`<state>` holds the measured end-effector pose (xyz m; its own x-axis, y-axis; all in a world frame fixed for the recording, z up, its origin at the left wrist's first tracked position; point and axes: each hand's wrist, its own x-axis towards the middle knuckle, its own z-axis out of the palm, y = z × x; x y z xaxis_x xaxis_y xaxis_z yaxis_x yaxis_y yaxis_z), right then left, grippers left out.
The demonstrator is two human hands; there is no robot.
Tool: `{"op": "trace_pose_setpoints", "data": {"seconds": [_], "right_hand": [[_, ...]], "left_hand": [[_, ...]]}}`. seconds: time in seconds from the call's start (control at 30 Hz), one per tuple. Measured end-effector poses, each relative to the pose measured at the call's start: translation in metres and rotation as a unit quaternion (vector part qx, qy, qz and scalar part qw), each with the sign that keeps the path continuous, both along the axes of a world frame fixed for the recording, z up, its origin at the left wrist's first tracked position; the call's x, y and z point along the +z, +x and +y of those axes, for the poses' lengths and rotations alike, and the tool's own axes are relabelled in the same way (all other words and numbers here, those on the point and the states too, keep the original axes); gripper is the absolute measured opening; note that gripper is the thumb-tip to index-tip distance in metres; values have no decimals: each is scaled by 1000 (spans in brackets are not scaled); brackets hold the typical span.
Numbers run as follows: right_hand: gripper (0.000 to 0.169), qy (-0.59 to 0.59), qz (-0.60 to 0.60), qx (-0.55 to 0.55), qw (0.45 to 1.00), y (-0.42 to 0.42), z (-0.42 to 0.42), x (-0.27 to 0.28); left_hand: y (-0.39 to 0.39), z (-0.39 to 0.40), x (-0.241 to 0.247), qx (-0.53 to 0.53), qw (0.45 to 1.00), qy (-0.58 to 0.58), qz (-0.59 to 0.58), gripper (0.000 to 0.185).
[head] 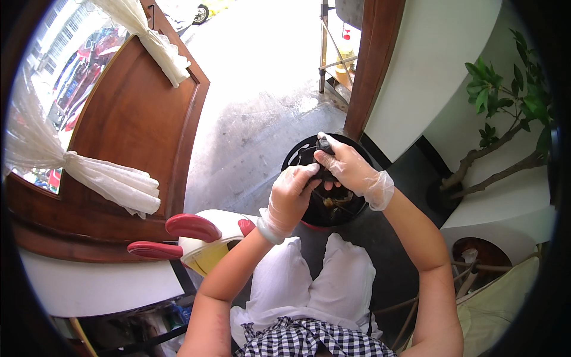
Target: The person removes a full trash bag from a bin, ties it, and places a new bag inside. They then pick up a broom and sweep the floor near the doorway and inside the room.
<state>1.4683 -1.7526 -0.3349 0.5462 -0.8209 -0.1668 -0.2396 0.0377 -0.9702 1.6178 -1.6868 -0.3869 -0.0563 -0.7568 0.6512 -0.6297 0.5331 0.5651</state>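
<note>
Both hands wear clear plastic gloves and meet above a black bin (356, 209) that stands on the floor. A black bunched item, perhaps a plastic bag (324, 146), is pinched between the thumb and fingers of my right hand (350, 166). Close beside it on the left, my left hand (292, 192) has its thumb and fingers closed on the lower part of the same dark material. Some brownish scraps (332, 203) show inside the bin under the hands. Where the black item ends below the fingers is hard to tell.
A wooden door (134, 120) with white curtains opens at left. Near my left forearm stands a white and yellow object with red handles (194, 226). A potted plant (473, 160) is at right, by a folding frame with pale cloth (495, 308). The wooden door frame (377, 67) rises behind the bin.
</note>
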Motion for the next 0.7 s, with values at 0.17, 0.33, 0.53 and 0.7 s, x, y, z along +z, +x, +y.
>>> {"op": "trace_pose_setpoints", "data": {"seconds": [0.17,0.33,0.53,0.7], "right_hand": [[41,-157,-45,-74,984,-5,2,-21],[25,-348,-14,-60,936,-13,8,-21],[36,-400,198,10,895,-18,41,-14],[21,-436,179,22,881,-29,37,-25]], "left_hand": [[-5,-4,8,-27,989,77,-123,18],[22,-20,7,-245,867,412,140,15],[26,-23,-8,-229,716,527,397,20],[29,-46,11,-200,852,399,275,6]]}}
